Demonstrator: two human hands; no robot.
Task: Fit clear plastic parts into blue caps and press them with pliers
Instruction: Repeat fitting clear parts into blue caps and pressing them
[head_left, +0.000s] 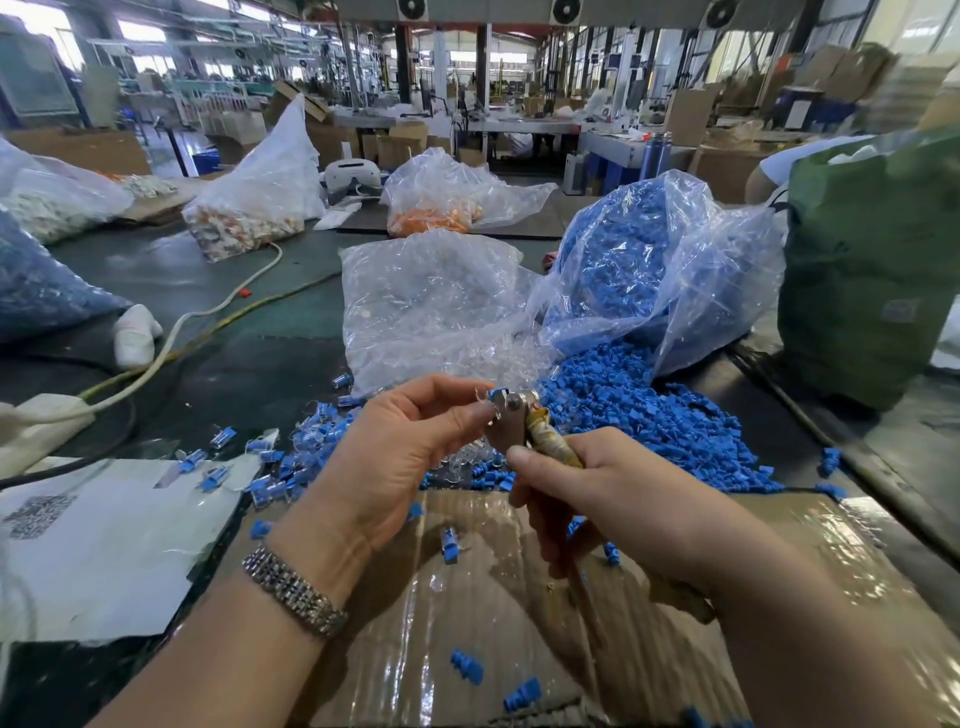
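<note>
My right hand (587, 493) grips the tape-wrapped handles of a pair of pliers (514, 415), jaws pointing up. Between the jaws sits a small blue cap (497, 393); whether a clear part is in it is too small to tell. My left hand (405, 441) pinches that cap at the jaws with thumb and fingertips. Behind the hands a heap of loose blue caps (649, 421) spills from a torn clear bag (649, 270). A bag of clear plastic parts (431, 306) lies to its left. Finished blue-and-clear pieces (291, 457) lie scattered left of my left hand.
A flattened cardboard sheet (519, 597) with a few stray blue caps lies under my forearms. White paper (104, 545) lies at the left. Cables (208, 317) cross the dark green table. A green sack (872, 270) stands at the right; more bags of parts sit farther back.
</note>
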